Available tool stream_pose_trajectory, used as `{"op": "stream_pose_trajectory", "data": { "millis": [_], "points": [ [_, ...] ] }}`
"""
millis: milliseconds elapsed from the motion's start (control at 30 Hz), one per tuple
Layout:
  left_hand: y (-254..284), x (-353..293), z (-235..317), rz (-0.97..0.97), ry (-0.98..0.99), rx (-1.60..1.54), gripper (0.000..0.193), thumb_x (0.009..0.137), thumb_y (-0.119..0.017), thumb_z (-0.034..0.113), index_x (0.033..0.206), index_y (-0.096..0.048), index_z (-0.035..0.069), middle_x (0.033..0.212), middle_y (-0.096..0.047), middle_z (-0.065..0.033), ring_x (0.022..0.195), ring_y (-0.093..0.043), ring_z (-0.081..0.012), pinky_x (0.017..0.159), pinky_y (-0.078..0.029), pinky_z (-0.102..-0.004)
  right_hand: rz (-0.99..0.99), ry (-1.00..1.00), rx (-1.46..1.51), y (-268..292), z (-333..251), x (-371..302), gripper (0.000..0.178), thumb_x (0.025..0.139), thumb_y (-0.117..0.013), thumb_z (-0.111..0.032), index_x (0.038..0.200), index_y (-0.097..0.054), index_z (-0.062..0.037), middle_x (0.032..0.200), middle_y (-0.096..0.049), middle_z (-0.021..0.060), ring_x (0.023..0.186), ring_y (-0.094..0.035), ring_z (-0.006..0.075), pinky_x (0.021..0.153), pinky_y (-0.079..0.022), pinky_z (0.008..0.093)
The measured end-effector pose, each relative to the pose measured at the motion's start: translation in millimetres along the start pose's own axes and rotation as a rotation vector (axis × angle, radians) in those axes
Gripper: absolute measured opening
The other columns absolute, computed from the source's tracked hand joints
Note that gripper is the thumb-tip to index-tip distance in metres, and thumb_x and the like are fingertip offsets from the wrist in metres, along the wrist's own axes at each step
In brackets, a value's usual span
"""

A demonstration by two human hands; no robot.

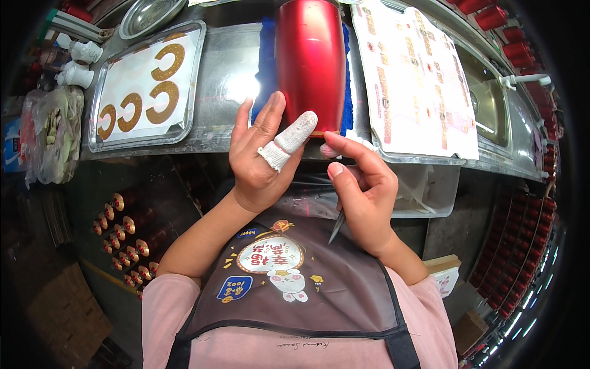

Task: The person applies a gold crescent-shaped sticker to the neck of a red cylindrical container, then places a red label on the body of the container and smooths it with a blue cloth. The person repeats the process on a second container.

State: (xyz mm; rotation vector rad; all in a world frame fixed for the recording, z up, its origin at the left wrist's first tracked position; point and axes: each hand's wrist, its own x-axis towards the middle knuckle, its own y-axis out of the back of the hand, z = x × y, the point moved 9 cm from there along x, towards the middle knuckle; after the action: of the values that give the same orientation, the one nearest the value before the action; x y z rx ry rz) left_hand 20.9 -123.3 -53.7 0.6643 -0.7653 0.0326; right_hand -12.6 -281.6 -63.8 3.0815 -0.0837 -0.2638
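A glossy red metallic cylinder [310,58] lies lengthwise on a blue cloth [266,67], its near end toward me. A thin gold edge [318,133] shows at that end. My left hand [261,150] is open, fingers spread, with a white knit finger sleeve [289,140] on one finger that lies against the cylinder's near end. My right hand [367,190] has its index fingertip at the gold edge. Its other fingers are curled round a slim, pointed grey tool [336,227], which points down toward my apron; the tool's upper part is hidden in the hand.
Left on the metal table, a tray [200,74] holds a white sheet with gold C-shaped decals [163,103]. To the right lie printed decal sheets [418,80], beside a sink [485,92]. A plastic bin [430,197] sits below. Red pieces with gold ends [126,240] stand lower left.
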Motion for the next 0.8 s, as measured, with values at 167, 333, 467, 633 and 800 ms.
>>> {"op": "stream_pose_trajectory", "data": {
  "millis": [167,333,467,633,800],
  "points": [
    [-1,0,0,-0.004,-0.003,0.005,0.037,0.080,-0.080,0.000,0.116,-0.077,0.006,0.132,-0.067,-0.0233,0.120,-0.067,-0.0344,0.112,-0.039,-0.0590,0.033,-0.108,0.182,3,7,2,0.038,0.095,-0.059,0.001,0.133,-0.064,0.0022,0.113,-0.071,0.0063,0.058,-0.048,-0.0003,0.049,-0.039,0.0174],
    [0,0,-1,-0.010,0.005,-0.010,0.037,0.080,-0.080,-0.001,0.116,-0.077,0.006,0.132,-0.067,-0.0235,0.121,-0.067,-0.0345,0.112,-0.038,-0.0591,0.045,-0.075,0.093,5,6,0,0.039,0.096,-0.059,0.001,0.135,-0.063,0.0012,0.115,-0.071,0.0064,0.060,-0.048,-0.0012,0.050,-0.040,0.0166],
    [0,-1,-1,-0.004,0.000,-0.010,0.037,0.080,-0.080,-0.001,0.117,-0.077,0.006,0.132,-0.067,-0.0237,0.122,-0.066,-0.0348,0.112,-0.038,-0.0592,0.028,-0.025,0.019,3,2,-2,0.041,0.095,-0.060,0.002,0.137,-0.063,0.0004,0.116,-0.071,0.0056,0.062,-0.050,-0.0019,0.051,-0.041,0.0159],
    [-1,-2,-1,-0.003,0.003,-0.009,0.038,0.080,-0.080,-0.001,0.117,-0.077,0.006,0.132,-0.067,-0.0236,0.122,-0.066,-0.0349,0.112,-0.038,-0.0592,0.009,0.005,-0.021,1,-1,-1,0.041,0.095,-0.060,0.003,0.136,-0.063,0.0008,0.116,-0.071,0.0057,0.062,-0.050,-0.0022,0.051,-0.041,0.0160],
    [-1,-1,0,-0.003,-0.004,0.007,0.038,0.079,-0.080,-0.001,0.116,-0.077,0.006,0.132,-0.067,-0.0237,0.121,-0.067,-0.0347,0.112,-0.039,-0.0592,-0.026,-0.131,0.184,-3,12,-1,0.041,0.095,-0.059,0.003,0.135,-0.064,0.0011,0.115,-0.071,0.0062,0.059,-0.048,-0.0013,0.050,-0.041,0.0169]
  ]
}}
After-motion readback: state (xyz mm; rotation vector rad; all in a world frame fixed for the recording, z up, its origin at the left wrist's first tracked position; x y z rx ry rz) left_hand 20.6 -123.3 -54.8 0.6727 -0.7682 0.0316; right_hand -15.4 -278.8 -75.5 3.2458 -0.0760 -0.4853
